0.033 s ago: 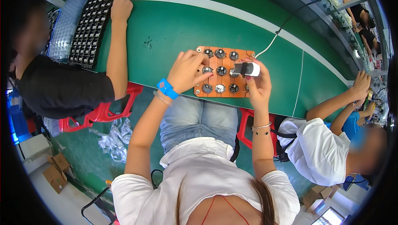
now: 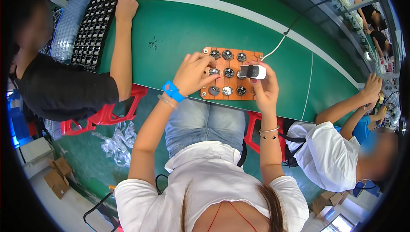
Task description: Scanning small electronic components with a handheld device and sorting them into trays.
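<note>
An orange-brown fixture board (image 2: pixel 234 82) lies at the table's near edge, with several round black-and-silver parts seated in rows. My left hand (image 2: pixel 195 74) reaches over its left side, thumb and fingers closed around a round part (image 2: pixel 214 72) in the middle row. In my right hand (image 2: pixel 268 87) is a white corded handheld device (image 2: pixel 259 71) with a black band. It lies sideways above the board's right side, its grey end pointing left over a middle-row part. The device and hand hide some of the right-hand places.
A black tray (image 2: pixel 92 31) of small parts and a clear blister tray (image 2: pixel 70 29) stand at the far left beside a co-worker's arm (image 2: pixel 121 48). Small dark bits (image 2: pixel 153 42) lie on the green table (image 2: pixel 179 27). A white cable (image 2: pixel 275 48) runs up right. Another person (image 2: pixel 329 155) sits right.
The device in my right hand has shifted very slightly left, and the right fingers with it. My left hand stays at the same part.
</note>
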A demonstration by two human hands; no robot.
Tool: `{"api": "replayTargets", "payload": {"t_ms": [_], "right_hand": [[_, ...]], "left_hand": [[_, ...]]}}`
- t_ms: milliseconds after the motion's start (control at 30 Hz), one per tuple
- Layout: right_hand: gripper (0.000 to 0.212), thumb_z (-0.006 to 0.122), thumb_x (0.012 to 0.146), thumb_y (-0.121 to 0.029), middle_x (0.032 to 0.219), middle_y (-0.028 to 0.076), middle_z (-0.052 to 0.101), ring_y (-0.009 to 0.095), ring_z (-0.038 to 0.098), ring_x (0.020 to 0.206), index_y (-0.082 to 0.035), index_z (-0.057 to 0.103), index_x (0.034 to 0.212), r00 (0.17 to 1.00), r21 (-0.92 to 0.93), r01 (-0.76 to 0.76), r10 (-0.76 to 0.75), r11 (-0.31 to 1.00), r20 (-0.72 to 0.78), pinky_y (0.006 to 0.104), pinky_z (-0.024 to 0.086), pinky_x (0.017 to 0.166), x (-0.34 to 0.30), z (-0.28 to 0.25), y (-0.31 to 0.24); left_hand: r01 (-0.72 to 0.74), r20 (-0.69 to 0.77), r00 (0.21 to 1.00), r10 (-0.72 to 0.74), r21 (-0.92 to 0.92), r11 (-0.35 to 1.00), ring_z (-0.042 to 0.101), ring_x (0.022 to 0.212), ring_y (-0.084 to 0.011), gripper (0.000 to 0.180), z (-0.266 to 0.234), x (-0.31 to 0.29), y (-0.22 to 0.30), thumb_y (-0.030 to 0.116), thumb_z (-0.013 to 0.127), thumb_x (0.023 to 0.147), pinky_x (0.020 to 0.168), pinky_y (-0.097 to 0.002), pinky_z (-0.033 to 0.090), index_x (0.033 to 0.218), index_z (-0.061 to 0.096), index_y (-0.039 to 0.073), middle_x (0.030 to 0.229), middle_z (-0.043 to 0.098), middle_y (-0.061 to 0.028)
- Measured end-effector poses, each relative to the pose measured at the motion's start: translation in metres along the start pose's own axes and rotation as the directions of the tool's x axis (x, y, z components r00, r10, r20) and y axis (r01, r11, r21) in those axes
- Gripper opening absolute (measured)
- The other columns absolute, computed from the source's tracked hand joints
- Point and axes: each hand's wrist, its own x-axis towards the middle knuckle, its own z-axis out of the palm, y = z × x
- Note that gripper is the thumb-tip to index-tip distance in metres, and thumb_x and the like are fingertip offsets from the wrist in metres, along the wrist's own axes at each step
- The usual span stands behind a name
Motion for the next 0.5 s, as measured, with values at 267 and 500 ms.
{"api": "replayTargets", "payload": {"t_ms": [267,500], "right_hand": [[0.038,0.055,0.093,-0.003,0.127,0.016,0.055,0.026,0.053,0.119,-0.001,0.046,0.129,0.997,-0.041,-0.055,0.056,0.998,0.043,0.039,0.04,0.102,-0.005,0.009,0.005],[0.037,0.054,0.093,-0.002,0.127,0.015,0.055,0.025,0.053,0.119,0.001,0.046,0.129,0.991,-0.063,-0.043,0.051,0.997,0.121,0.0371,0.04,0.102,-0.005,0.016,0.006]], "left_hand": [[-0.07,0.105,0.992,0.068,0.021,0.997,0.056,0.096,-0.0217,0.033,0.002,-0.003,-0.003,0.019,0.076,0.073,0.085,-0.0348,0.039,0.099,0.06,0.01,0.098,0.063,-0.0027],[-0.087,-0.007,0.996,0.087,-0.162,0.983,0.058,0.094,-0.0257,0.039,-0.006,0.005,0.026,0.015,0.076,0.073,0.089,-0.0384,0.041,0.105,0.055,0.008,0.097,0.064,-0.0052]]}}
